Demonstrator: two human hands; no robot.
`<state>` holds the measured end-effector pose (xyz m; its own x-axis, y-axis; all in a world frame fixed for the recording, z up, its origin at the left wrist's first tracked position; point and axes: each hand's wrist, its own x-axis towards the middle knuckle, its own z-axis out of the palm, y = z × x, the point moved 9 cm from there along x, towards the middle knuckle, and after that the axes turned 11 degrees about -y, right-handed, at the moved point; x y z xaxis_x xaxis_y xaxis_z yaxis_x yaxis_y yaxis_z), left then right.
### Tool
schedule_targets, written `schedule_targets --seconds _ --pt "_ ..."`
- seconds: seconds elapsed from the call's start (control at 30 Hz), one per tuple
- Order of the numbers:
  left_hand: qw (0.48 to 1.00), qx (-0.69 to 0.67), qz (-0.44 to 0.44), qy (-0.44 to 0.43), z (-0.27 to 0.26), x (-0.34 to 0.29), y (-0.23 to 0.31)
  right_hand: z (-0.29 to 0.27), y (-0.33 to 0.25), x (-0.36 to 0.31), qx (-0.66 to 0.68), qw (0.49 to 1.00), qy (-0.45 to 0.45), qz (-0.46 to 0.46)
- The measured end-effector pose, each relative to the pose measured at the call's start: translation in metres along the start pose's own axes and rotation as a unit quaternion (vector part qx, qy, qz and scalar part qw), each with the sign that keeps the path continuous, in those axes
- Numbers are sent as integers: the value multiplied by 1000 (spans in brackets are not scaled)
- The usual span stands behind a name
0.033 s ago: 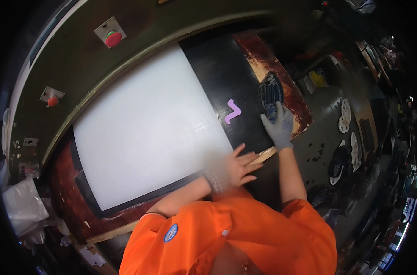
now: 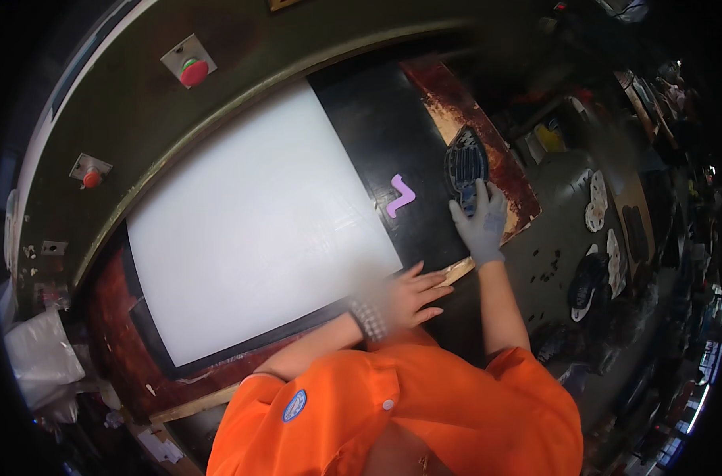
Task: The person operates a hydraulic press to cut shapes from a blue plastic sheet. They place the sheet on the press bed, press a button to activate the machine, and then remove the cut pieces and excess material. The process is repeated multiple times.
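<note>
The dark sole (image 2: 465, 163) could be knocked off the desk (image 2: 500, 151) if nudged hard by the right hand (image 2: 485, 228), whose grip cannot be told, while the left hand (image 2: 413, 298) is spread empty.

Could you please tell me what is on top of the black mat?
A white sheet and a purple zigzag piece lie on the black mat; the gloved right hand touches a dark ridged piece at the mat's right edge. Whatever the sheet hides cannot be seen.
</note>
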<state>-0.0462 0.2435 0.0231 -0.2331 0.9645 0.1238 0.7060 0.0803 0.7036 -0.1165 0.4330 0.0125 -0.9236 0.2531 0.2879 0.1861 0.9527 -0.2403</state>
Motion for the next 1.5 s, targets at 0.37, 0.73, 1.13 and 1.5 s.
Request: schedule_targets --seconds 0.37,0.73,1.13,1.5 --pt "926 67 -205 310 -91 -178 -51 71 -113 -9 150 959 -215 -108" --pt "874 200 -255 362 -120 -247 -69 21 -111 -79 196 960 -194 -43" --pt "534 238 -786 199 -154 -513 -8 54 -148 -99 396 915 -63 54" --pt "473 191 -720 471 -100 -627 -79 96 -127 -73 496 856 1 143"
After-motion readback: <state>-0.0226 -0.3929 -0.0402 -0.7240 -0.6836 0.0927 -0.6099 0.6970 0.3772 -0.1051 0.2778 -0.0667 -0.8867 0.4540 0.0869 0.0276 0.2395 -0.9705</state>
